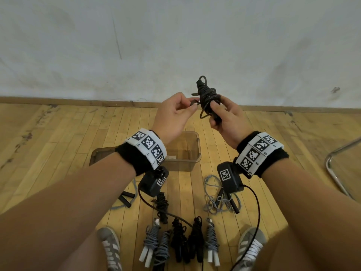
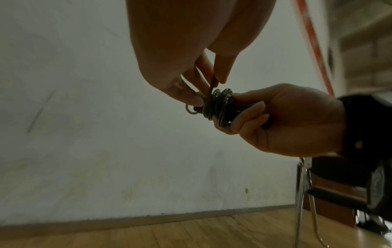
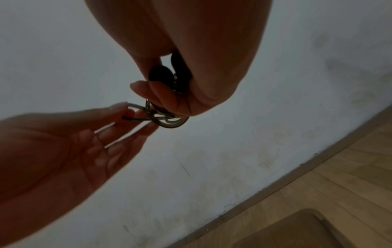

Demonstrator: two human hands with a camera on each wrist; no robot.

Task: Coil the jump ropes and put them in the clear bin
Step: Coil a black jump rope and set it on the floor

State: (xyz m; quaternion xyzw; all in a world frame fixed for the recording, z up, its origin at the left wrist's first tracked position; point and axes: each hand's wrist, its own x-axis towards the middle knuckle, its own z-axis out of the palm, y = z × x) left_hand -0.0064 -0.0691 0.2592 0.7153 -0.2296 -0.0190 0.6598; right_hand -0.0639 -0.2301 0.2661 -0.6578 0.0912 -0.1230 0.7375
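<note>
A dark jump rope (image 1: 207,98), wound into a tight bundle around its handles, was up at chest height in front of the pale wall. My right hand (image 1: 227,122) was wrapped around the handles at the bundle's lower end. My left hand (image 1: 172,114) pinched the rope's loose tail between thumb and fingertip, just beside the coil, so I judged this rope almost finished, with only the end left to tuck in.

Below my wrists, the clear bin (image 1: 192,151) sat on the wooden floor (image 1: 58,133), and it looked as if no rope had gone in yet.

Nearer my shoes, a row of coiled ropes (image 1: 181,243), some grey, some black, lay waiting to be binned. Two grey ropes were not coiled at all: a loose tangle (image 1: 216,200) on my right and another loose rope (image 1: 127,198) on my left.
</note>
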